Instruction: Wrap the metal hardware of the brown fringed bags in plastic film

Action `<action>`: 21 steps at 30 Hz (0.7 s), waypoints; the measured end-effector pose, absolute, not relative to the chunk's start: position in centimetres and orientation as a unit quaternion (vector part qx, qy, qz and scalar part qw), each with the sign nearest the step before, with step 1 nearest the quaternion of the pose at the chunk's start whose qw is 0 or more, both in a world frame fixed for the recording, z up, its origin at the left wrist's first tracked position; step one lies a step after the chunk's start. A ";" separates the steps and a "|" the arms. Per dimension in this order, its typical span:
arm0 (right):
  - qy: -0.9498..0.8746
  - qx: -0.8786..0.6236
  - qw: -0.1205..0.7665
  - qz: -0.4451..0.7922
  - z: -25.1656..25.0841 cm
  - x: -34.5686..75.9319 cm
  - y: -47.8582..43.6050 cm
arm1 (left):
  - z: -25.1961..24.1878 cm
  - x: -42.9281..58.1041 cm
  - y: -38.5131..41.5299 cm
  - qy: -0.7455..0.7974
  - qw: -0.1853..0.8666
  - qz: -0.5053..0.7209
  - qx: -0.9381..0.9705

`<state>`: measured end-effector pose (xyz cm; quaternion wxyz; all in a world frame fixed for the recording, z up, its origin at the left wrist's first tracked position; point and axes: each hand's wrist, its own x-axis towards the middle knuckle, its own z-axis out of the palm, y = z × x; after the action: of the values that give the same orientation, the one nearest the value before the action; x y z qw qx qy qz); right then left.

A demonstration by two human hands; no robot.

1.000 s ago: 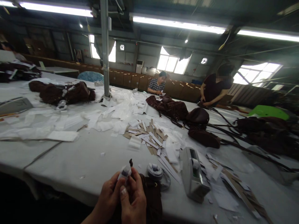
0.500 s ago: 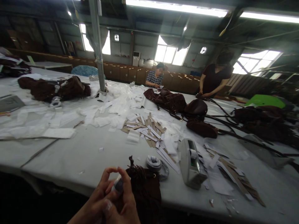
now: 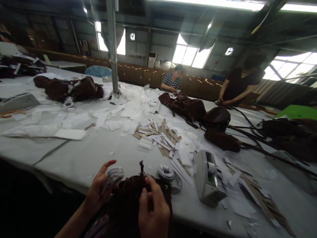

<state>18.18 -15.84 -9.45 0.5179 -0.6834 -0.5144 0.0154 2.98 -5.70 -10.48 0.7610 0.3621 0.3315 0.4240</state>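
A dark brown bag (image 3: pixel 128 201) with a gathered, fringed top and a knotted cord (image 3: pixel 141 168) is at the table's front edge, close to my body. My left hand (image 3: pixel 97 186) is at its left side, fingers curled around a grey-white wrapped coil (image 3: pixel 116 173), index finger raised. My right hand (image 3: pixel 155 208) is bent over the bag's top right, thumb and index finger at the fringed edge; its other fingers are curled. Another wrapped coil (image 3: pixel 165 173) lies beside the bag's right corner, apart from both hands. The bag's lower part is in shadow.
A grey tape dispenser (image 3: pixel 208 178) stands to the right. Cardboard and paper strips (image 3: pixel 163 137) are heaped mid-table, with more strips (image 3: pixel 262 195) at right. Brown bags (image 3: pixel 190 107) lie farther back. A metal post (image 3: pixel 113 49) rises behind. Two co-workers (image 3: pixel 170 81) are across the table.
My hands were together around a small grey-white piece; now they have separated, left to the coil and right to the bag's top. The bag spreads farther left, and the view has turned slightly left.
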 end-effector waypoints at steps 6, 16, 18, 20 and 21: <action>-0.492 -0.742 0.414 0.188 -10.7 22.2 -10.3 | -11.5 4.1 -3.3 0.359 0.724 0.388 0.443; -0.521 -0.622 0.518 0.274 -11.7 22.6 -14.7 | -10.8 5.2 -7.7 0.415 0.635 0.303 0.577; -0.559 -0.604 0.524 0.220 -12.9 22.4 -16.1 | -12.0 6.8 -9.1 0.390 0.773 0.178 0.468; -0.608 -0.583 0.516 0.159 -14.7 22.1 -17.6 | -13.3 7.9 -9.7 0.381 0.855 0.137 0.325; -0.637 -0.565 0.506 0.137 -15.7 21.9 -18.2 | -13.8 8.3 -9.7 0.371 0.877 0.136 0.274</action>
<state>21.89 -18.25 -15.71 0.5064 -0.5646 -0.6372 0.1366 8.25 -9.74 -13.83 0.8767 0.2745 0.3708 0.1363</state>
